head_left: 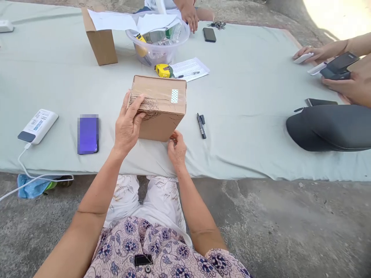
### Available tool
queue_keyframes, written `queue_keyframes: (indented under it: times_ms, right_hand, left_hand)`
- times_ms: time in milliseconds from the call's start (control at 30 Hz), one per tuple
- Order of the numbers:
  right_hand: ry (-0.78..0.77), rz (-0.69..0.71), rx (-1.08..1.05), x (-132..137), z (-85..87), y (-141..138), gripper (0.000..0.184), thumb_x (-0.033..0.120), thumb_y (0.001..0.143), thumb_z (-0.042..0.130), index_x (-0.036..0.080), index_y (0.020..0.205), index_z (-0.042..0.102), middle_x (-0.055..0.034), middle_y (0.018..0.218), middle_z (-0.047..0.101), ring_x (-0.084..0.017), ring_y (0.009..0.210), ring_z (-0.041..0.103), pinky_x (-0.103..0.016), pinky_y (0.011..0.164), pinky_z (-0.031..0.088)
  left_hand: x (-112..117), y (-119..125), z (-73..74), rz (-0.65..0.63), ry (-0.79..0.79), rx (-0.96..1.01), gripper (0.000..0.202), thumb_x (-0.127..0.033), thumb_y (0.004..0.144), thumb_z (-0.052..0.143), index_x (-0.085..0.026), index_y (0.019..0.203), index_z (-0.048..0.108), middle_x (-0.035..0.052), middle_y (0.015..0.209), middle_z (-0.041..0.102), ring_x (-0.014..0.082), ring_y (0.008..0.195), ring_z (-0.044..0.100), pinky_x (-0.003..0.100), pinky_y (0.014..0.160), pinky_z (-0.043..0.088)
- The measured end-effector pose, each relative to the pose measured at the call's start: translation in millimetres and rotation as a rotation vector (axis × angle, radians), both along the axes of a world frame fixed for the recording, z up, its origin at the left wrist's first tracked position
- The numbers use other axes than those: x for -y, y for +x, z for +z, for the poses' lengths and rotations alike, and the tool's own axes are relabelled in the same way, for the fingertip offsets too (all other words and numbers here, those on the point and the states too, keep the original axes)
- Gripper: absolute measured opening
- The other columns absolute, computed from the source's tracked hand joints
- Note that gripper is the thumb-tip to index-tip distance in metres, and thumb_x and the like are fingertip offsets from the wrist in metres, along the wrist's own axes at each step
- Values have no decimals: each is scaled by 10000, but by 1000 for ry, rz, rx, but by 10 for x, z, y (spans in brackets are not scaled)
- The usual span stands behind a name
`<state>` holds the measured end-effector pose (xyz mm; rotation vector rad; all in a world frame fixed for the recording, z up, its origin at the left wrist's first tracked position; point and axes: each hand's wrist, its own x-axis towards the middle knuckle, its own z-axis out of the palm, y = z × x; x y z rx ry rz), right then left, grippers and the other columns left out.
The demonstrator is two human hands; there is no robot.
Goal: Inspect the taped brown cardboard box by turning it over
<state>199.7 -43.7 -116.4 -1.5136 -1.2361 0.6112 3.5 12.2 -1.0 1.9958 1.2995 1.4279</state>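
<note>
The taped brown cardboard box (162, 106) sits mid pale green mat (246, 116), the left hand (127, 129) with its grip closed over the nine o'clock top edge and the right hand (176, 148) pinching the six o'clock bottom corner. That light pinch could slip, tipping the box onto the black marker pen (201, 125) at three o'clock.

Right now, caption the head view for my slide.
Left hand clasps a taped cardboard box on a pale cloth, right hand at its lower corner, black marker alongside.
</note>
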Motion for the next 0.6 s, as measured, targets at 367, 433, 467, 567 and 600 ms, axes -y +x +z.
queue_keyframes:
  times_ms: [367,433,467,567,600]
  right_hand:
    - [274,-109,-73,133,345,-17,379,485,931,521,244,1214,597,-113,1224,573,-234,1242,565,-412,1014,542]
    - [305,-143,-48,115,516,18,368,487,944,508,250,1212,595,-118,1245,555,-245,1282,545,-434,1053,520]
    - [313,-147,-35,93,594,41,368,488,951,496,253,1217,591,-123,1266,548,-255,1306,533,-449,1063,513]
    - [304,-98,19,-21,742,108,374,481,971,449,271,1256,571,-130,1353,524,-284,1387,478,-499,1084,497]
    - [301,-70,45,-69,751,126,374,472,978,437,275,1267,568,-129,1378,518,-290,1409,461,-518,1099,485]
  left_hand:
    - [91,-169,-201,104,-157,401,589,-614,955,515,-313,1461,530,34,1519,558,242,1411,539,427,1176,469]
    - [101,-135,-310,105,-298,566,594,-602,943,538,-317,1465,521,47,1475,599,223,1277,643,400,1063,565]
    - [109,-119,-372,104,-376,638,586,-587,936,553,-316,1454,530,54,1427,634,208,1181,691,385,995,601]
    - [151,-106,-562,112,-570,720,516,-514,909,591,-285,1372,607,66,1253,722,169,944,740,341,829,640]
    - [168,-122,-620,116,-599,691,479,-476,897,602,-261,1323,646,71,1207,737,170,927,739,341,825,636]
